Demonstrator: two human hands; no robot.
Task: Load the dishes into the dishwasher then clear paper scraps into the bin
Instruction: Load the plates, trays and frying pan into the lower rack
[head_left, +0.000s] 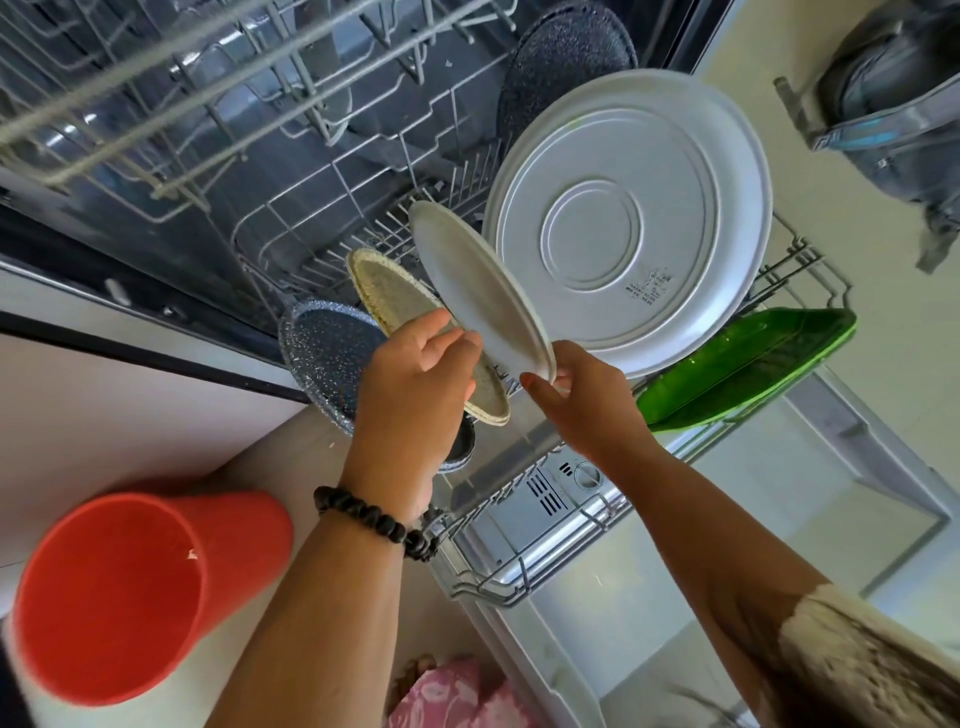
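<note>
Red bin (130, 597) near. Both hands hold white plate (478, 286) over bottom rack (519, 571): left hand (415, 374) and right hand (566, 384) pinch rim. Slide plate upright between prongs, beside big plate (634, 218).

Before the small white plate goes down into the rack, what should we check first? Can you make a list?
1. Right hand pinches the small white round plate at its near rim: ok.
2. Left hand steadies the plates; whether it touches the white plate or only the beige woven-rimmed plate beside it: cannot tell.
3. White plate stands on edge, tilted like its neighbours: ok.
4. Free slot between the beige plate and the large pale grey round tray: cannot tell, the plate hides the tines.
5. Lower wire rack pulled out over the open door: ok.
6. Green glass rectangular dish lies clear of the plate: ok.
</note>
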